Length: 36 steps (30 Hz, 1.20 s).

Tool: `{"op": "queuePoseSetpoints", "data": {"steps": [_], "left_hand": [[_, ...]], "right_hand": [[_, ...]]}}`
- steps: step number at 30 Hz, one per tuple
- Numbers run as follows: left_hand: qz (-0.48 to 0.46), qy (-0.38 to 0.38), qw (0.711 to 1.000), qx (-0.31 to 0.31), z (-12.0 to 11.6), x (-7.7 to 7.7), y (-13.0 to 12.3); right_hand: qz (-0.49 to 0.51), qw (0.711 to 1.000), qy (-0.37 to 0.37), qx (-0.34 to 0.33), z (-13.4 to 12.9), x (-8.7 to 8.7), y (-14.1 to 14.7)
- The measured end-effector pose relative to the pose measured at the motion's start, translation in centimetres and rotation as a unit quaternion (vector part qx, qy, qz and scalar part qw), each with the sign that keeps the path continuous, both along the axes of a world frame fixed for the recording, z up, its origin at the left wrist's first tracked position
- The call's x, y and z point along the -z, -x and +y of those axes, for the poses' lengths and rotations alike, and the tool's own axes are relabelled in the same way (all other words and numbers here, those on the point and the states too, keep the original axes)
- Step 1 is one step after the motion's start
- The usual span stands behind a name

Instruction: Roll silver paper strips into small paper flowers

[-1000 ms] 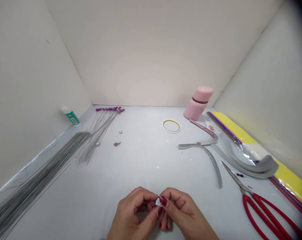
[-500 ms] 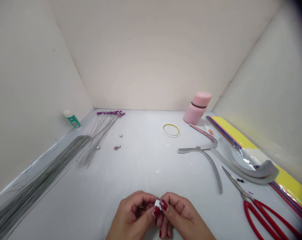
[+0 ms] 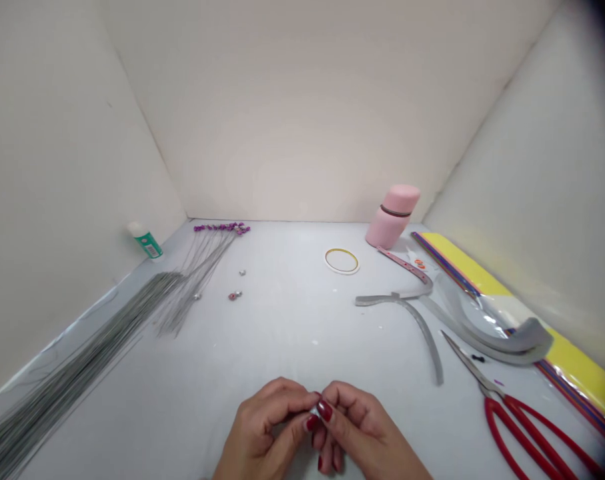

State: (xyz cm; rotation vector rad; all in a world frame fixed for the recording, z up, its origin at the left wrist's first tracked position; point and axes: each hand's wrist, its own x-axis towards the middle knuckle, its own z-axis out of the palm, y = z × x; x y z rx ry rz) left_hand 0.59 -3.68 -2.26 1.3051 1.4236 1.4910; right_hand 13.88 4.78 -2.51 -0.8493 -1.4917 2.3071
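Left hand: the left hand sits at the near edge of the surface, its fingertips pressed together on the small silvery piece.

Right hand: the right hand comes in from the other side, and its index fingertip pinches the same piece against the left fingertips, the other fingers curled below.

Held piece: it sits between both sets of fingertips, above the surface and mostly hidden, so its exact form is hard to make out; it looks like crumpled foil or paper.

Near right: red-handled scissors lie with their blades closed and pointing away, small black bits just beside the tips.

Near left: a long bundle of thin grey wires runs along the left wall.

Middle: curved grey paper strips lie right of centre, a pink strip touching them; two small beads rest left of centre.

Far: a roll of gold-edged tape lies flat, a pink bottle leans near the back wall, wires tipped with purple beads fan out at left, a glue tube stands in the corner, and a yellow paper pack lies along the right wall.
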Motion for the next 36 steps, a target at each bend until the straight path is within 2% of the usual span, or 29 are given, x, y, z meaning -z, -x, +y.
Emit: {"op": "queuePoseSetpoints", "data": {"steps": [3, 6, 8, 16, 21, 29, 34, 36], "left_hand": [[-0.075, 0.029, 0.997, 0.001, -0.05, 0.25, -0.35], [-0.179, 0.066, 0.982, -0.003, 0.00, 0.48, -0.59], [-0.201, 0.072, 0.977, 0.000, 0.05, 0.60, -0.69], [-0.020, 0.023, 0.999, -0.026, -0.03, -0.04, -0.44], [0.007, 0.006, 1.000, -0.004, -0.01, -0.23, -0.34], [-0.111, 0.049, 0.992, 0.025, 0.18, 0.07, -0.29], [-0.245, 0.109, 0.963, 0.039, 0.32, 0.26, -0.32], [-0.262, 0.124, 0.956, 0.039, 0.36, 0.14, -0.30]], "right_hand": [[0.002, 1.000, 0.007, 0.005, 0.04, -0.14, 0.01], [-0.001, 1.000, -0.001, 0.020, -0.03, -0.36, 0.02], [-0.009, 1.000, -0.010, 0.028, -0.10, -0.44, 0.03], [-0.022, 1.000, -0.012, 0.015, 0.01, -0.35, 0.05], [-0.023, 1.000, -0.006, 0.014, -0.03, -0.30, -0.06], [0.005, 1.000, 0.026, -0.001, -0.02, -0.31, -0.15], [-0.001, 1.000, 0.016, 0.020, -0.01, -0.35, -0.18], [-0.005, 0.999, 0.013, 0.031, -0.02, -0.29, -0.11]]}}
